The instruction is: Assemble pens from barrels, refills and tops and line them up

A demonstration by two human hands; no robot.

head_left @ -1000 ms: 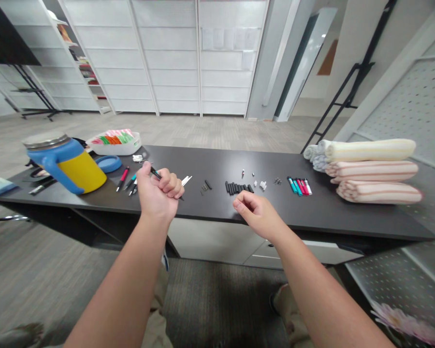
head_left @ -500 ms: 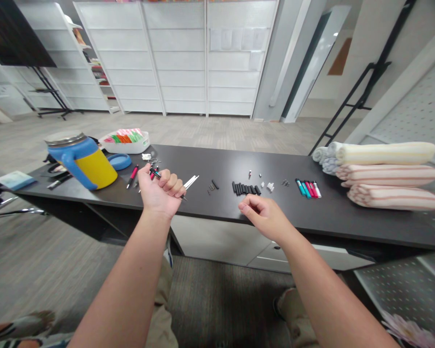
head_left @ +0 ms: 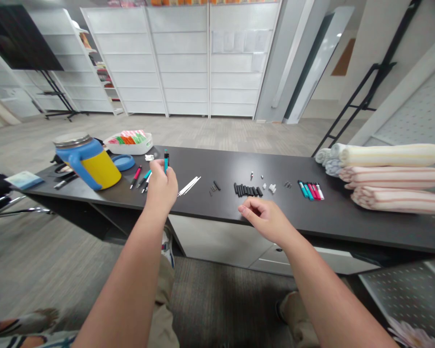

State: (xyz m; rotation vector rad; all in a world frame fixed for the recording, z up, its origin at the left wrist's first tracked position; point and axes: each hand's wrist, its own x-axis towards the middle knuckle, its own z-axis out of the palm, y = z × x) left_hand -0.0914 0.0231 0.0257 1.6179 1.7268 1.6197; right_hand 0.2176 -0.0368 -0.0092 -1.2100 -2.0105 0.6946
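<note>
My left hand [head_left: 160, 186] is closed round a teal and black pen [head_left: 166, 162], held upright with its upper part above the fingers. Just left of this hand lie a red pen [head_left: 136, 177], a teal pen [head_left: 144, 179] and others partly hidden by it. Thin white sticks, maybe refills [head_left: 189, 186], lie to its right. My right hand [head_left: 264, 217] hovers by the table's front edge with curled fingers; whatever is in them, if anything, is hidden. Just behind it is a row of black tubes, like pen grips [head_left: 247, 190]. Small springs [head_left: 213, 189] lie between the hands.
Small white parts [head_left: 272, 188], small metal pieces [head_left: 252, 175] and short coloured barrels [head_left: 311, 190] lie on the dark table [head_left: 210, 159]. Rolled towels [head_left: 395, 174] are stacked at the right. At left stand a blue-yellow jug [head_left: 90, 162] and a white basket [head_left: 145, 146] of packets.
My left hand has turned over, and the pen in it went from lying across the palm to upright. My right hand has stayed nearly still. The view has shifted slightly.
</note>
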